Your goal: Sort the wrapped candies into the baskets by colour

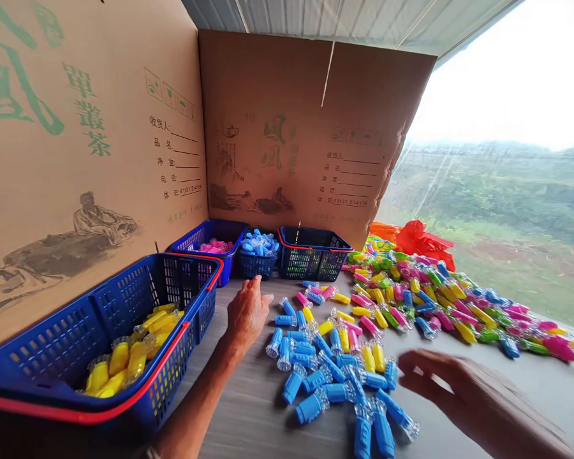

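My left hand (247,312) reaches forward over the grey table (249,408), back of the hand up, fingers together and slightly curled; nothing shows in it. It hovers just left of a cluster of blue plastic pieces (325,376). My right hand (452,382) is blurred at the lower right, fingers stretched out leftward toward the blue pieces, holding nothing. A long heap of mixed pink, yellow, green and blue pieces (425,299) stretches to the right.
A blue basket with a red rim (124,408) at the left holds yellow pieces (129,354). Behind stand a basket of pink pieces (210,245), a small basket of blue pieces (258,245) and a dark basket (316,255). Cardboard walls (291,127) enclose the back and left. A red bag (421,242) lies at the back right.
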`<state>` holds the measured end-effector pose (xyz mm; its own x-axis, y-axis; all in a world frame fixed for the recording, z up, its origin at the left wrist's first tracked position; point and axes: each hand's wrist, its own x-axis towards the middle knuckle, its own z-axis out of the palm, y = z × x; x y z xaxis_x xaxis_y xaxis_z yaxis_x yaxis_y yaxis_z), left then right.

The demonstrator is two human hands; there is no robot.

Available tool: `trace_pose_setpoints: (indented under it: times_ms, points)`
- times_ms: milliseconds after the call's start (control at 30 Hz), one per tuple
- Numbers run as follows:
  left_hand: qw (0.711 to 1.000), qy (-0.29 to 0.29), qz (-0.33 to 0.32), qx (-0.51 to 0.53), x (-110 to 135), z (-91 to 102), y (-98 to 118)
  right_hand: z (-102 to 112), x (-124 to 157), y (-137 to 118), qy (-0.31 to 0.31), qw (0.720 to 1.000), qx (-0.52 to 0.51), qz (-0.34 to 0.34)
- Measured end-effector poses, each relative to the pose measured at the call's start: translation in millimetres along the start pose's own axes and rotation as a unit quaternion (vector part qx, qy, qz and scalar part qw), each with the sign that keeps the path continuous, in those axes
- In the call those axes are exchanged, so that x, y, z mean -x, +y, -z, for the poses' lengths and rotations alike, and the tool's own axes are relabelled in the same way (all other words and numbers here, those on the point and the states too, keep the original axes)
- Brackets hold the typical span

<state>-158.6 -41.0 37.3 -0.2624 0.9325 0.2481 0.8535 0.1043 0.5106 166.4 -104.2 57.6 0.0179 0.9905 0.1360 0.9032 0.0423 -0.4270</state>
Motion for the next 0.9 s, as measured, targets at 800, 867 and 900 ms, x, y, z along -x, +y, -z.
trace_pose_setpoints:
  times_ms: [800,867,900]
  points:
    - [0.954,0.168,0.113,0.222,-30.7,-28.8,-53.3,-145.1,-189.1,-251.0,0.084,0.904,0.219,0.357]
    - [0.937,0.185,0.103,0.276,-34.6,-28.3,-57.9,-139.3,-180.6,-244.6,0.08,0.902,0.224,0.36]
    - [0.927,0.195,0.099,0.305,-36.4,-27.8,-60.0,-136.3,-174.9,-240.4,0.078,0.901,0.226,0.361]
